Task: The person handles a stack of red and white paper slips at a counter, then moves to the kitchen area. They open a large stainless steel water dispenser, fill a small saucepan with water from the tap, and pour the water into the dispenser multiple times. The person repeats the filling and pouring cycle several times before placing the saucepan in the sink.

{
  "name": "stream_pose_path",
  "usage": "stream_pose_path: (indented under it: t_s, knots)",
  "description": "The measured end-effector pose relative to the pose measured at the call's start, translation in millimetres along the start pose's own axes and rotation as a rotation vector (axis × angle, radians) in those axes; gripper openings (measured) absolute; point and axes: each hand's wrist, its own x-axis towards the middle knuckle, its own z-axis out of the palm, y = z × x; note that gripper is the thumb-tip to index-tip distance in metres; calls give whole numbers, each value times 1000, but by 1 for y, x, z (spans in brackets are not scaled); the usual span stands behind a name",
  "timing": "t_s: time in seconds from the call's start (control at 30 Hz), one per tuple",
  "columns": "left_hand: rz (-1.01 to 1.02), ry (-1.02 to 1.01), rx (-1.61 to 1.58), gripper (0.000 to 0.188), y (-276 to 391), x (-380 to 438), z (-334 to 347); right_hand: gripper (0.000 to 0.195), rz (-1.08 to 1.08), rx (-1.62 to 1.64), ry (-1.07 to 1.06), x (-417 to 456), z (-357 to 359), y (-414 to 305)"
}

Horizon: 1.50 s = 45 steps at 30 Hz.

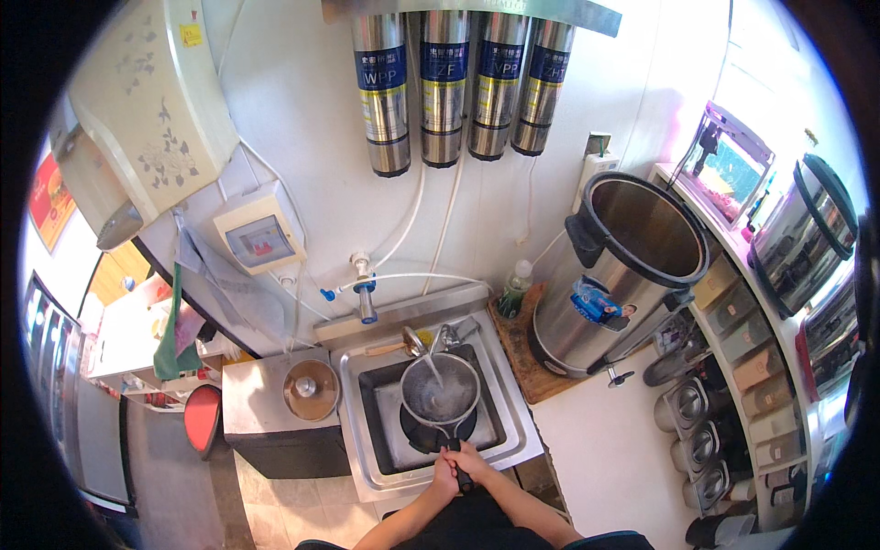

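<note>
Water runs from the faucet (414, 342) into a round pot (440, 412) over the stainless steel sink (350, 426). Both my hands close around the pot's black handle, near the sink's front edge. My left hand (447, 467) is on the handle's left side, my right hand (469, 460) on its right, and the two touch. Swirling water with bubbles covers the pot's inside. Under the pot a dark round thing shows in the basin; what it is I cannot tell. A glass lid with a metal knob (311, 390) lies on the counter left of the sink.
A tall open steel urn (598, 302) with a tap stands on a wooden board (536, 385) at the right, beside a green bottle (515, 290). Filter cylinders (445, 96) and a small valve (365, 295) hang on the wall. Metal containers (687, 405) line the far right.
</note>
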Motion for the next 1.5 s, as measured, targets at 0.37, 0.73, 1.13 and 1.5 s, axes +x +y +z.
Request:
stream_pose_path:
  t_s: [0.37,0.73,1.13,1.5]
  knots:
    - [-4,-54,-1,47,-1,36,-35,23,-25,3,37,-8,9,-15]
    - [1,-60,30,48,2,35,-43,23,-28,63,14,-14,18,-19]
    - [2,-61,37,48,2,34,-47,21,-37,74,-6,-17,20,-21]
    - [9,-52,38,48,2,29,-44,19,-22,83,-43,-19,20,-17]
